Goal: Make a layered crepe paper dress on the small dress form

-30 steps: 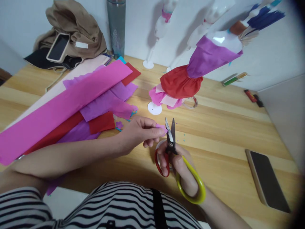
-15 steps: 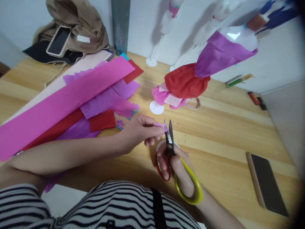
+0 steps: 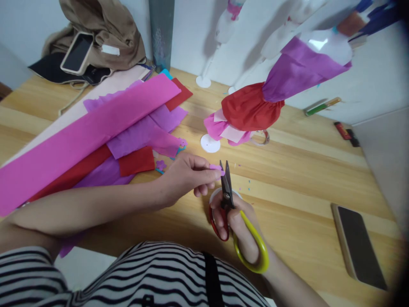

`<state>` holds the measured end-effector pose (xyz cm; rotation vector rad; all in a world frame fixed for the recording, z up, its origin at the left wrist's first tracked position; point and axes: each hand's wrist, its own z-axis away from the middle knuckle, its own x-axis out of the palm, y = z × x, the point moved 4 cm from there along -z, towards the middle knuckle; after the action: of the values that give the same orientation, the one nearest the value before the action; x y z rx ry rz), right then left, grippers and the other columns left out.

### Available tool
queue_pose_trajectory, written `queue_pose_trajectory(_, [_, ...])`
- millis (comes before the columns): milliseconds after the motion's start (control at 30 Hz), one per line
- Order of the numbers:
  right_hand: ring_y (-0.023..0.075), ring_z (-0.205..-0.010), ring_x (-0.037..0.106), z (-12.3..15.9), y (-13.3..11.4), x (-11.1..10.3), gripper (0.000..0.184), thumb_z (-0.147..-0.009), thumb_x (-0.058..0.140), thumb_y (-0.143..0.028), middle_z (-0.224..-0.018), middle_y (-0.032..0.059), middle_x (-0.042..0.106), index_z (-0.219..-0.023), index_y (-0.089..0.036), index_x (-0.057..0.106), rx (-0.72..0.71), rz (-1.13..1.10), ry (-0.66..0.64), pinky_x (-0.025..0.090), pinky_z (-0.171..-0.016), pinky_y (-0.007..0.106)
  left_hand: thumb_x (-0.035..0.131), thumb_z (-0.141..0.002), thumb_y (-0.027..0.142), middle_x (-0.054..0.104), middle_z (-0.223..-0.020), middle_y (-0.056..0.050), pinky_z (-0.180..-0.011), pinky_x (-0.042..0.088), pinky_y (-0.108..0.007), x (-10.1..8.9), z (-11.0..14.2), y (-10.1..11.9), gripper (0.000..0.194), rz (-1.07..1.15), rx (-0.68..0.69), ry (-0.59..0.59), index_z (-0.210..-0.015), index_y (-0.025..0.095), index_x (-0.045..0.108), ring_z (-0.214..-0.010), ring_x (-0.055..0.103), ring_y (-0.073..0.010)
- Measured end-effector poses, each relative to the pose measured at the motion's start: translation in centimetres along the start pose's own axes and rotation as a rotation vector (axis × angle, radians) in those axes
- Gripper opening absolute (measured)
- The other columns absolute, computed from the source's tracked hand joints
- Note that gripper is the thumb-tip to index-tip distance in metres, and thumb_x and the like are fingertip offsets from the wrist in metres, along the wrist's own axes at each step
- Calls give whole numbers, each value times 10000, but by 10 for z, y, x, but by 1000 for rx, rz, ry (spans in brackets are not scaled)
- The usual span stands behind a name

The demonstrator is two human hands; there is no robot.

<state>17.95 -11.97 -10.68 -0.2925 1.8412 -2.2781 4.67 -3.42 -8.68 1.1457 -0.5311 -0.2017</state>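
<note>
A small piece of purple paper is pinched between the thumb and fingers of my left hand. My right hand grips scissors with one red and one yellow handle loop. Their dark blades point away from me, slightly parted, and the left blade is at the paper's right edge. Left of my left hand lie a purple paper flower and a second small flower with blue strips. Part of a round white thing shows behind my right hand.
Pink, purple and red paper sheets cover the left side. A figure in a red skirt and purple top stands ahead on a white base. A phone lies at right. Behind are a bottle, a brown bag and a marker.
The scissor blades have drawn closer together at the purple paper, and my right hand has shifted slightly left. The whole view has turned a little. My left hand keeps its pinch.
</note>
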Motion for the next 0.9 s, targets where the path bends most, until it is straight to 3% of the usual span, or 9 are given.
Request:
queue_pose_trajectory(767, [68,-380,348,-1,0,1,447,-918,464,-664,-559,-79,414,-900,-222,533,23,-55,-8,280,-373,224,665,-746,274,584,-535,14,-387,381,-159,-1,-2,-2,232,42,-34,15,-584,118,608,-422,504,-54])
queue_pose_trajectory(900, [70,-393,377,-3,-3,-1,437,-920,479,-646,-594,-65,446,-900,-216,557,-39,-124,32,308,-392,235,670,-757,280,572,-512,22,-393,379,-163,-2,-3,-1,239,7,-44,12,-589,120,613,-408,484,-51])
